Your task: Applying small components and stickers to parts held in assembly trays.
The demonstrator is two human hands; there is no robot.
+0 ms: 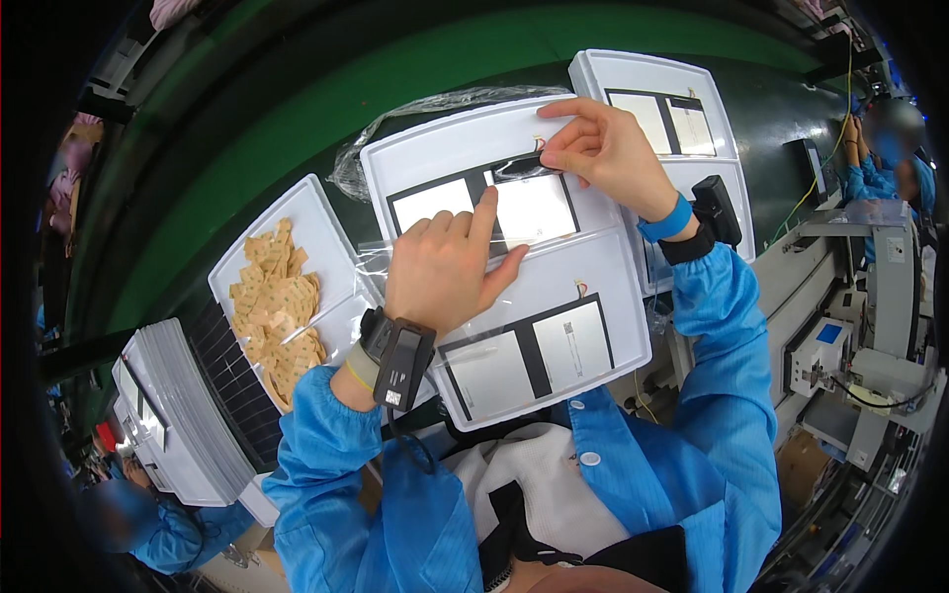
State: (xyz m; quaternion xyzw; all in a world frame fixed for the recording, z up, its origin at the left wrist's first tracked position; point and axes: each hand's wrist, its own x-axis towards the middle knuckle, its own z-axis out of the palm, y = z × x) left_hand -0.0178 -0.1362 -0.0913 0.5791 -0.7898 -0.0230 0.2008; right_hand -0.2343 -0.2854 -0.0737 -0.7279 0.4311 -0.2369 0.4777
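Note:
A white plastic tray (395, 163) lies in front of me with two flat silver battery packs in it, each edged in black. My left hand (440, 262) rests over the far pack (529, 212), index finger stretched onto its middle and thumb spread. Clear film (374, 259) shows beside and beneath this hand. At the pack's far edge my right hand (603, 148) pinches a glossy black strip (519, 170) between thumb and a finger, its index finger lifted. Short coloured wires stick out close to those fingers. The near pack (529, 351) lies untouched, partly under clear film.
Left of the tray, a white tray (225, 259) holds a heap of tan paper pieces (277, 301). Stacked white trays (183, 405) stand farther left. Another tray (727, 128) with a battery pack (667, 121) sits at far right. Crumpled clear plastic (348, 173) lies behind. Co-workers sit at both sides.

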